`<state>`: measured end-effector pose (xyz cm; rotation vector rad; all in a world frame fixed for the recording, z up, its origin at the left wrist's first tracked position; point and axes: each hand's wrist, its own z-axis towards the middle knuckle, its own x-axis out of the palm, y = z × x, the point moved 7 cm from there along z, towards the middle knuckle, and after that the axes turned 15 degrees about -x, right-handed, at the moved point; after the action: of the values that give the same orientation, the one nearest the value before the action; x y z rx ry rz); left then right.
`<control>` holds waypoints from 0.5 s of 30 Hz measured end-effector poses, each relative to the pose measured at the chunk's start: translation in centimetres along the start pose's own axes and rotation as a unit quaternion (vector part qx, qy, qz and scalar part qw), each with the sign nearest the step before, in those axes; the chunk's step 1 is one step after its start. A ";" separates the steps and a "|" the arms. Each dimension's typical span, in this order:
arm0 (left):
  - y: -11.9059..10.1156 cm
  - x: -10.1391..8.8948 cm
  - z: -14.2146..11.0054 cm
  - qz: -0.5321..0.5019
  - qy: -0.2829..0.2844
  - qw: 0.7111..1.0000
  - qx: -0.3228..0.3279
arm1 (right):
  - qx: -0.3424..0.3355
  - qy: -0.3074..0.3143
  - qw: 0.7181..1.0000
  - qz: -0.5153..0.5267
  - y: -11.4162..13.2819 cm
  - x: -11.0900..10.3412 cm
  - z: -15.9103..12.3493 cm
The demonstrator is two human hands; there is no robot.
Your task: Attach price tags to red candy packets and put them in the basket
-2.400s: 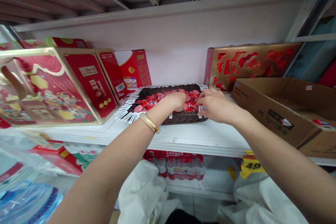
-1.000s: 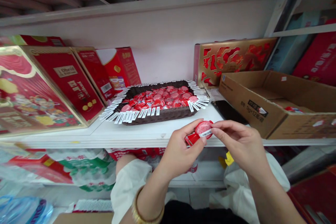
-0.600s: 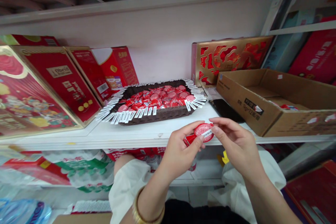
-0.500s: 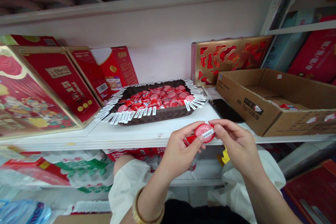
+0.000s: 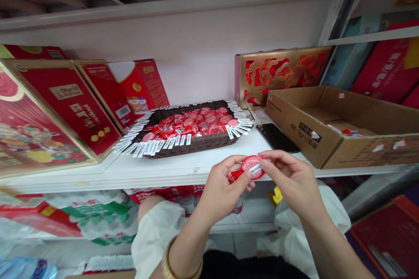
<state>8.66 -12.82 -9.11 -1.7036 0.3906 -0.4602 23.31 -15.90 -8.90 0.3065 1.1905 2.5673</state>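
Observation:
My left hand (image 5: 222, 187) and my right hand (image 5: 290, 178) meet in front of the white shelf (image 5: 183, 170), both pinching one small round red packet (image 5: 250, 166) with a white barcode sticker on its face. My right fingertips press on the sticker side; my left thumb and fingers grip the packet's red tail. Behind them on the shelf sits a dark woven basket (image 5: 196, 143) full of similar red packets (image 5: 193, 124), its rim lined with several white barcode stickers (image 5: 147, 147).
Red gift boxes (image 5: 65, 104) lean at the left; a gold and red box (image 5: 278, 72) stands behind an open cardboard carton (image 5: 327, 126) at the right. A black phone (image 5: 276, 137) lies by the basket. Bottled drinks and bags fill the shelf below.
Both hands came out of the basket with one red packet and drew it down in front of the shelf edge. Over the last second they stay there, fingers shifting slightly on the sticker.

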 end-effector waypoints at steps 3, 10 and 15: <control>0.0 -0.1 0.0 0.001 -0.011 1.000 0.007 | 0.001 -0.008 1.000 -0.006 0.0 -0.2 0.0; 0.3 -0.1 0.5 -0.007 -0.018 1.000 0.009 | -0.005 -0.016 1.000 -0.014 0.0 -0.7 -0.1; 0.5 -0.1 0.6 -0.038 -0.045 0.998 0.006 | -0.020 -0.034 0.999 -0.035 -0.1 -1.4 -0.5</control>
<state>8.83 -12.35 -9.72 -1.7255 0.2585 -0.4376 24.52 -16.71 -9.44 0.3331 1.1048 2.4963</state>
